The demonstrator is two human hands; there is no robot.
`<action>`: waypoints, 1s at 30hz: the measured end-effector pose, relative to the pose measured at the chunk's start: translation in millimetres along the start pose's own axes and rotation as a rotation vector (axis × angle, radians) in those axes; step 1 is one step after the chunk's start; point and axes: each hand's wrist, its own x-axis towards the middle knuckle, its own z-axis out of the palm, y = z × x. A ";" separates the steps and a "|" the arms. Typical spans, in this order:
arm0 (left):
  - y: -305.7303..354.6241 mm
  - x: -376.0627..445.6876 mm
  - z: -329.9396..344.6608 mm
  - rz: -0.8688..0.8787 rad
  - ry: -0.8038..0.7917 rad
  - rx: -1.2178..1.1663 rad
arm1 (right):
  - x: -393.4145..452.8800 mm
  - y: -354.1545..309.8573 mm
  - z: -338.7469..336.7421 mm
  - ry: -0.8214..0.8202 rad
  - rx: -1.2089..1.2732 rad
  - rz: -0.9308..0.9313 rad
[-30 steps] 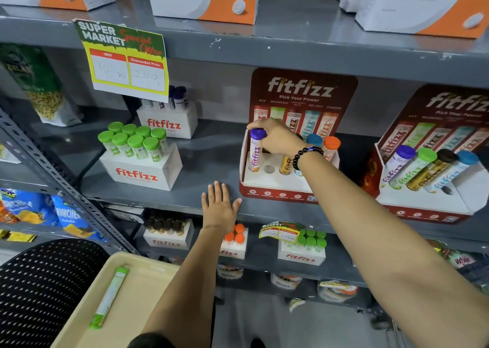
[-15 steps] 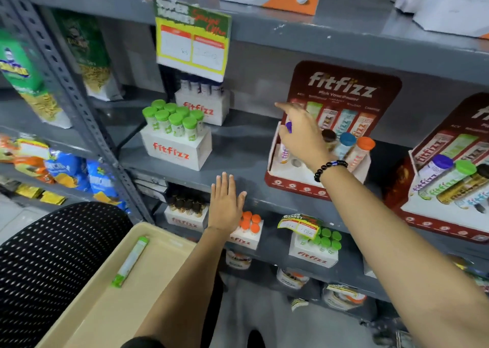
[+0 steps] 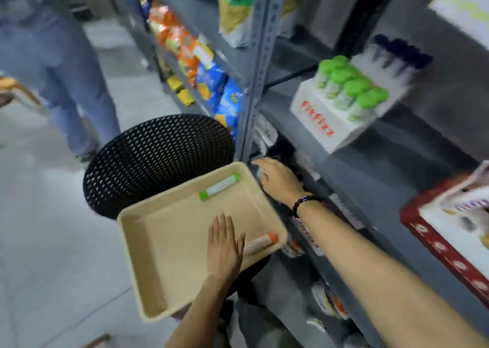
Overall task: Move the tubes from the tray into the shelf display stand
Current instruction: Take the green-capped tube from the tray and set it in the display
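A beige tray (image 3: 148,244) rests on a black perforated stool (image 3: 156,149). A green-capped tube (image 3: 219,187) lies near the tray's far edge. An orange-capped tube (image 3: 260,242) lies at its right rim. My left hand (image 3: 225,249) hovers flat and open over the tray, beside the orange-capped tube. My right hand (image 3: 277,179) hangs open just past the tray's far right corner, near the green-capped tube, holding nothing. The red and white display stand (image 3: 434,231) sits on the shelf at the right edge, blurred, with a purple tube in it.
A white box of green-capped tubes (image 3: 344,93) and one of dark-capped tubes (image 3: 397,56) stand on the grey shelf (image 3: 383,167). A grey shelf upright (image 3: 256,78) rises behind the stool. A person in jeans (image 3: 60,64) stands on the floor at left.
My right hand left the purple tube in the stand and came down to the tray's far corner. My left hand dropped from the shelf edge to over the tray. The view swung left and down.
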 end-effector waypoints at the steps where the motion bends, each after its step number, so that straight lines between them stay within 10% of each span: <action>1: -4.9 -1.9 7.8 -0.050 -0.006 -0.001 | 10.7 1.1 15.9 -0.057 -0.016 -0.009; 11: -18.2 -9.6 70.0 -0.353 -0.075 -0.085 | 84.1 20.2 122.7 -0.385 -0.264 -0.153; 22: -20.8 -8.3 77.7 -0.348 -0.064 -0.085 | 100.0 29.8 164.8 -0.206 -0.615 -0.256; 30: -18.6 -7.8 73.0 -0.355 -0.067 -0.099 | 98.7 41.7 144.7 -0.337 -0.127 -0.125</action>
